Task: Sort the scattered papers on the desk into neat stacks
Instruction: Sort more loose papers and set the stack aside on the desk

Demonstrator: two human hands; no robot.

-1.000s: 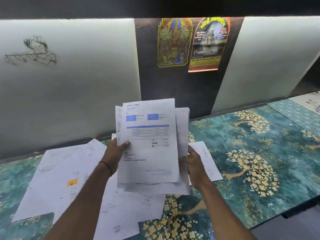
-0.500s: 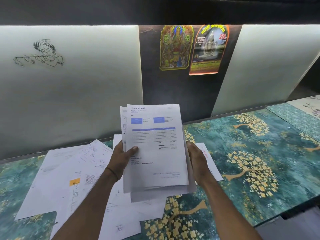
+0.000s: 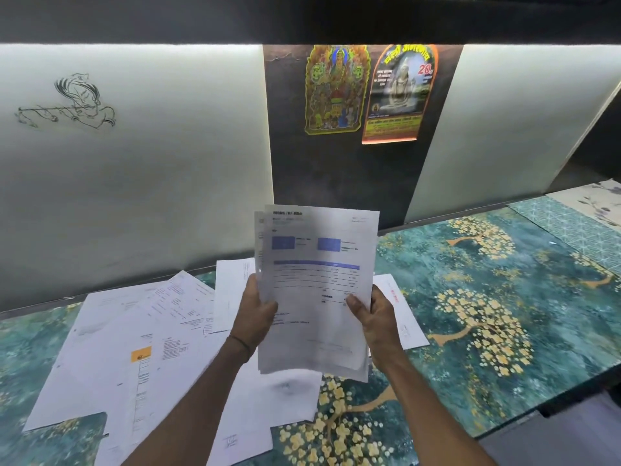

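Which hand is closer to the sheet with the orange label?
Left. The left hand grips the held stack at its left edge, right of the orange-label sheet; the right hand grips its far edge.

- A pale panel is covering the left of the wall, and a black line drawing of a flute player is showing on it.
- A second pale panel is leaning along the right.
- A dark strip is running between them, carrying two posters side by side: a green-edged poster and an orange-edged poster.
- A teal cover with golden trees is lying over the surface.
- A geometric-patterned sheet is lying at the far right.
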